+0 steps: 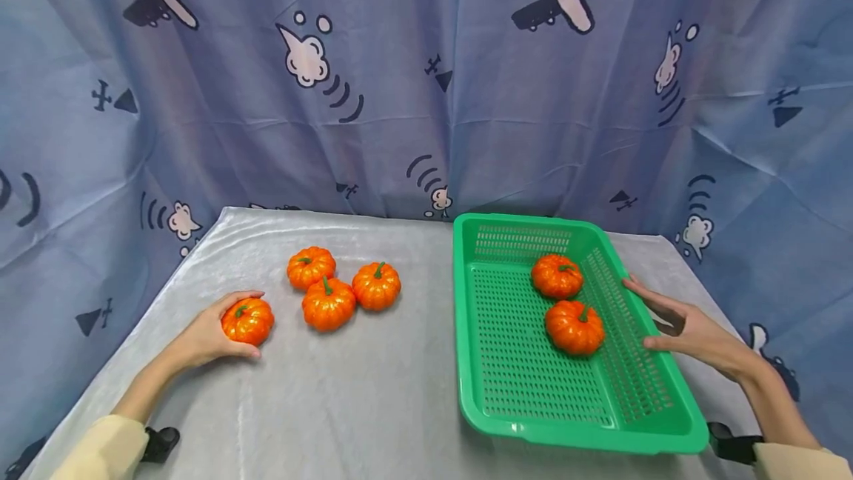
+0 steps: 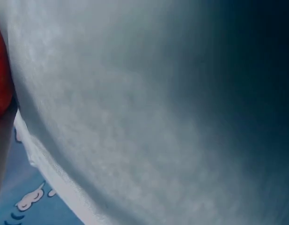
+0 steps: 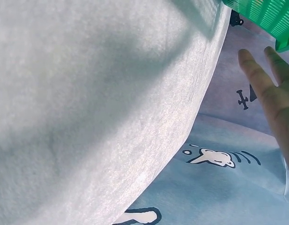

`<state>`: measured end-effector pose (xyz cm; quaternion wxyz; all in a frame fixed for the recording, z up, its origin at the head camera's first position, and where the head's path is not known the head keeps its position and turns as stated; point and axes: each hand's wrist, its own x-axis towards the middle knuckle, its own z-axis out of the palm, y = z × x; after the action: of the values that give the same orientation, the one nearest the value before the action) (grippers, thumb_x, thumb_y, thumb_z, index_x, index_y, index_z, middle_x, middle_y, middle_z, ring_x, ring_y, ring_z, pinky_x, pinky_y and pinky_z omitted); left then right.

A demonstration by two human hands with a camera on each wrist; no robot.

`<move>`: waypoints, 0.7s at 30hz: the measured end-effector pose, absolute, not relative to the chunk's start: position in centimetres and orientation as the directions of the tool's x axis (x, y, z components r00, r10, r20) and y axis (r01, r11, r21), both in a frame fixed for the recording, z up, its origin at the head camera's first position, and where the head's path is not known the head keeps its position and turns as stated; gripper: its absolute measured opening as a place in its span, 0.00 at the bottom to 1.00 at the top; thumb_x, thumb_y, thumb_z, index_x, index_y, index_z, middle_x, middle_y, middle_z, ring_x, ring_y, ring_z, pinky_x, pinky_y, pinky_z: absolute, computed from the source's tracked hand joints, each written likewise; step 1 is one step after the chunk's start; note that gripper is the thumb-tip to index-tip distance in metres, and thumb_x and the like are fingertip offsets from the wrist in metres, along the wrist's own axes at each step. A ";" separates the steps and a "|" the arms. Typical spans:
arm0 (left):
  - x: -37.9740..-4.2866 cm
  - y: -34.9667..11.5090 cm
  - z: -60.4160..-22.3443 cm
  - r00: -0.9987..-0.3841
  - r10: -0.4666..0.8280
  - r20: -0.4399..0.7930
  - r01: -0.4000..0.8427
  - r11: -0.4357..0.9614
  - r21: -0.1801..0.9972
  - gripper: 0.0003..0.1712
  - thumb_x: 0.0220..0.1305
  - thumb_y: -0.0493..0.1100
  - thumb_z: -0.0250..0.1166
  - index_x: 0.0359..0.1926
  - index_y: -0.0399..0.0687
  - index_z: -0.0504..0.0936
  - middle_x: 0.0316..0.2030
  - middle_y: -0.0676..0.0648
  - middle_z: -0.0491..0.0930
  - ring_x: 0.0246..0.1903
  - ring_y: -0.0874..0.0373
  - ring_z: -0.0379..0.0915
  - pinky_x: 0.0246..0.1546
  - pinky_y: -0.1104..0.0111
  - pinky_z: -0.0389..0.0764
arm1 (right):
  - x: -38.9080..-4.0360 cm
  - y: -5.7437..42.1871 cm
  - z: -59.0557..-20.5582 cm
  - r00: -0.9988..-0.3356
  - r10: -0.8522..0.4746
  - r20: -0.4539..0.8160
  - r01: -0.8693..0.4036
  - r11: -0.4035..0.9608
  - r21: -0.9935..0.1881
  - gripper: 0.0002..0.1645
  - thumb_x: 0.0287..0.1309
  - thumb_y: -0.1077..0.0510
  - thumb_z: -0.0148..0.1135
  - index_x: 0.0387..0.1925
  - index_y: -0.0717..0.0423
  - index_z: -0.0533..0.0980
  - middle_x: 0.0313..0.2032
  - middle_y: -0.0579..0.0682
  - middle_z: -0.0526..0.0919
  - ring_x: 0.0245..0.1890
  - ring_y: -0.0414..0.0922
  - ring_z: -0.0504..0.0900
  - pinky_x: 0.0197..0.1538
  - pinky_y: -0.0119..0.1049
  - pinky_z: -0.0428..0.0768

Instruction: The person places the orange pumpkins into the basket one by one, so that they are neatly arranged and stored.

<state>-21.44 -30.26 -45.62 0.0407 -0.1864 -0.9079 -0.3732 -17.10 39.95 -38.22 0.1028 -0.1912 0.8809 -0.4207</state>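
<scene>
Here the left hand (image 1: 209, 335) has its grip curled around the nearest pumpkin (image 1: 248, 321), thumb over the near side and fingers arching over the far side, while the fruit sits on the grey tabletop (image 1: 346, 391) at its left part. In the left wrist view only an orange sliver of that pumpkin (image 2: 1, 79) shows at the frame's edge. The right hand (image 1: 686, 324) lies with straight, relaxed fingers against the right rim of the green basket (image 1: 506, 421), holding nothing, its grip open; the right wrist view shows fingers (image 3: 256, 75) just beside a corner of the basket (image 3: 266, 14).

To do this step well, I judge the left grip should sit low around the pumpkin's widest girth, since the ribbed, glossy skin looks slippery, and lift straight up so it does not nudge the three loose pumpkins (image 1: 328, 304) clustered near its right. The right hand bracing the rim should keep the light basket from sliding.

The held pumpkin stands upright, green stem pointing up and slightly toward the camera; it is squat, so its long axis lies flat across the tabletop, with the short axis running through the stem. Two more pumpkins (image 1: 574, 327) already rest inside the basket, on its right half, close together but apparently not touching.
</scene>
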 end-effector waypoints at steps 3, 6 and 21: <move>-21.6 -30.1 -45.6 -0.926 0.310 0.217 0.374 0.663 0.649 0.52 0.26 0.52 0.79 0.58 0.48 0.67 0.50 0.47 0.70 0.41 0.65 0.68 0.41 0.71 0.71 | -17.0 40.1 -38.3 -0.905 -0.424 -0.015 -0.255 0.570 -0.781 0.46 0.56 0.67 0.55 0.69 0.46 0.44 0.69 0.38 0.41 0.55 0.17 0.49 0.49 0.68 0.59; -21.5 -29.9 -45.6 -0.918 0.314 0.240 0.394 0.659 0.641 0.50 0.27 0.50 0.79 0.57 0.45 0.68 0.48 0.46 0.71 0.40 0.64 0.69 0.40 0.72 0.72 | -16.9 40.2 -38.5 -0.909 -0.416 -0.018 -0.248 0.575 -0.780 0.45 0.57 0.66 0.54 0.69 0.45 0.44 0.68 0.37 0.41 0.62 0.28 0.47 0.50 0.67 0.59; -21.2 -29.6 -42.9 -0.934 0.270 0.234 0.356 0.648 0.673 0.47 0.33 0.47 0.78 0.58 0.47 0.65 0.43 0.45 0.73 0.37 0.62 0.71 0.36 0.72 0.74 | -16.9 40.3 -39.0 -0.897 -0.441 0.015 -0.281 0.545 -0.790 0.44 0.57 0.67 0.53 0.69 0.47 0.44 0.68 0.38 0.41 0.65 0.37 0.49 0.49 0.68 0.59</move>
<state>-21.20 -29.56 -42.92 0.0564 -0.1727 -0.9060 -0.3823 -16.86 40.30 -38.97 0.0930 -0.2066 0.8740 -0.4298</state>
